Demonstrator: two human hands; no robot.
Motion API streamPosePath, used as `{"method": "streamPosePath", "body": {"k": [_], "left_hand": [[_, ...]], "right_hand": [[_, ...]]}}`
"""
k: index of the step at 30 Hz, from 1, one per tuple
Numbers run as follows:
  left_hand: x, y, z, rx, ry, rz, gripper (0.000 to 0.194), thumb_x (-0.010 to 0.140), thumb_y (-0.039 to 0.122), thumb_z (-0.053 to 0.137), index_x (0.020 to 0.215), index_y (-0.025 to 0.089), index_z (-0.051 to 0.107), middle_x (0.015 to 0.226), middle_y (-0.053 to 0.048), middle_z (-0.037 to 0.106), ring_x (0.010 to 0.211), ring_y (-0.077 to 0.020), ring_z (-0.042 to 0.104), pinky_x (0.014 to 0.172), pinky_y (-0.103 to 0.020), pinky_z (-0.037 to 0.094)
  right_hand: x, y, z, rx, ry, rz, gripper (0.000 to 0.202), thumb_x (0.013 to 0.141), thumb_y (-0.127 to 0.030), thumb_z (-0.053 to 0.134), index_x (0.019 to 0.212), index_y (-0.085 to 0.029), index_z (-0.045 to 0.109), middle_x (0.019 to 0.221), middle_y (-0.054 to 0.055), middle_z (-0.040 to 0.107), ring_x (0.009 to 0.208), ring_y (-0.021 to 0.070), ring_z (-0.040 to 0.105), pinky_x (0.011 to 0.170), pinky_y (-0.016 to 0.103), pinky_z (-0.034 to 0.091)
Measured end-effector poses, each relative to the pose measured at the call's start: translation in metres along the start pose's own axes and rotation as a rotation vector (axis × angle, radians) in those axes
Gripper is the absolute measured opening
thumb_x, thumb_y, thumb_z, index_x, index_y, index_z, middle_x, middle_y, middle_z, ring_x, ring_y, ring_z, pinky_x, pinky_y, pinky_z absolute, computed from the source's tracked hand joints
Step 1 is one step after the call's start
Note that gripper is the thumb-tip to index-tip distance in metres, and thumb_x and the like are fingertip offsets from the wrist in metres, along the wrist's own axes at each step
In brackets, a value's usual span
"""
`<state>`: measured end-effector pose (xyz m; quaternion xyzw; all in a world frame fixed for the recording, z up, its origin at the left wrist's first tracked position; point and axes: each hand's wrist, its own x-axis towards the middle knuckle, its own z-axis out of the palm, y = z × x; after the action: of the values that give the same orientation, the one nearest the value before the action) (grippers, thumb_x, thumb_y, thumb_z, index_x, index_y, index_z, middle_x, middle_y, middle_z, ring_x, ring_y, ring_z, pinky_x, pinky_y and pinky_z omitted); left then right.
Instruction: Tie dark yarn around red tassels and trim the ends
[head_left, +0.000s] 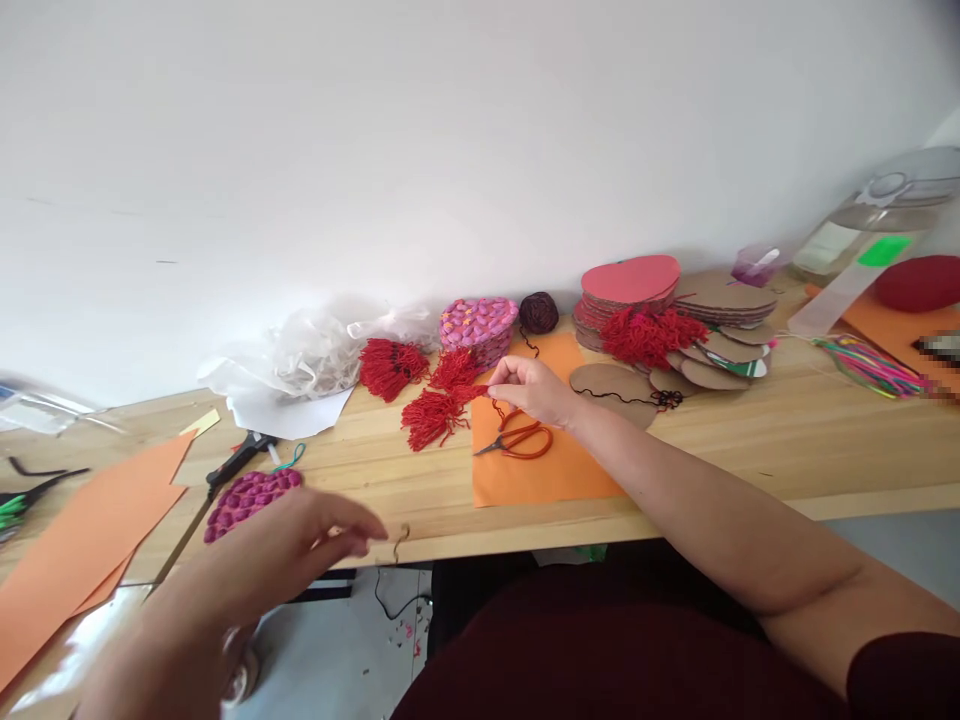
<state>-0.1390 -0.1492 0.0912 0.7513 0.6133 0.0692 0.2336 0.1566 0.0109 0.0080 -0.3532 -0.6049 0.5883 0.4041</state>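
My right hand is closed in a pinch on the narrow end of a red yarn tassel, whose loose strands spread to the left over the wood. Beneath that hand, scissors with orange handles lie on a sheet of orange paper. Two more red yarn bundles lie close by, a larger one to the left and a smaller one just behind. My left hand hovers near the table's front edge, slightly blurred, fingers apart and holding nothing. It partly covers a purple textured piece.
A hot glue gun and white plastic bags are at left. Behind stand pink-purple stacked pieces and a dark yarn ball. Cardboard shapes, red yarn and a large clear jug occupy the right.
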Motion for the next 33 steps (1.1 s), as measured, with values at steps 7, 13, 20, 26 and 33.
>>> {"method": "streamPosePath", "body": {"k": [7, 13, 20, 26, 33], "left_hand": [[-0.015, -0.001, 0.02, -0.084, 0.118, -0.125, 0.029, 0.086, 0.05, 0.062, 0.089, 0.027, 0.079, 0.093, -0.005, 0.078, 0.081, -0.0239, 0.073, 0.066, -0.029, 0.061], [0.077, 0.06, 0.067, -0.59, 0.519, 0.212, 0.038, 0.085, 0.033, 0.067, 0.122, 0.023, 0.066, 0.131, -0.01, 0.064, 0.121, -0.0262, 0.063, 0.079, -0.032, 0.064], [0.126, 0.056, 0.08, -0.302, 0.287, 0.106, 0.022, 0.09, 0.034, 0.055, 0.09, 0.019, 0.071, 0.077, -0.003, 0.07, 0.076, -0.0181, 0.066, 0.07, -0.03, 0.052], [0.112, 0.034, 0.057, -0.01, 0.235, -0.037, 0.029, 0.091, 0.029, 0.045, 0.071, 0.021, 0.066, 0.077, -0.003, 0.071, 0.078, -0.0207, 0.066, 0.072, -0.032, 0.046], [0.112, 0.023, 0.044, -0.289, 0.58, -0.12, 0.02, 0.085, 0.034, 0.055, 0.092, 0.021, 0.069, 0.086, -0.005, 0.073, 0.08, -0.0214, 0.067, 0.067, -0.031, 0.051]], "right_hand": [[-0.006, -0.001, 0.009, -0.021, -0.086, 0.02, 0.012, 0.075, -0.018, 0.066, 0.076, -0.019, 0.054, 0.067, 0.0, 0.068, 0.062, 0.0117, 0.06, 0.052, 0.021, 0.041], [-0.012, 0.006, 0.012, -0.376, -0.119, -0.307, 0.001, 0.08, -0.018, 0.066, 0.081, -0.017, 0.065, 0.073, -0.001, 0.068, 0.066, 0.0116, 0.06, 0.061, 0.023, 0.043], [-0.011, 0.009, 0.012, -0.603, -0.101, -0.6, 0.012, 0.084, -0.009, 0.064, 0.079, -0.018, 0.069, 0.073, 0.0, 0.068, 0.068, 0.0127, 0.057, 0.066, 0.025, 0.041], [-0.006, 0.012, 0.007, -0.755, -0.024, -0.754, 0.017, 0.087, -0.006, 0.059, 0.079, -0.019, 0.066, 0.076, 0.004, 0.068, 0.077, 0.018, 0.058, 0.072, 0.029, 0.043], [-0.006, 0.004, 0.002, -0.751, 0.026, -0.653, 0.016, 0.09, -0.011, 0.057, 0.081, -0.021, 0.065, 0.081, 0.004, 0.069, 0.081, 0.0191, 0.06, 0.076, 0.03, 0.043]]}}
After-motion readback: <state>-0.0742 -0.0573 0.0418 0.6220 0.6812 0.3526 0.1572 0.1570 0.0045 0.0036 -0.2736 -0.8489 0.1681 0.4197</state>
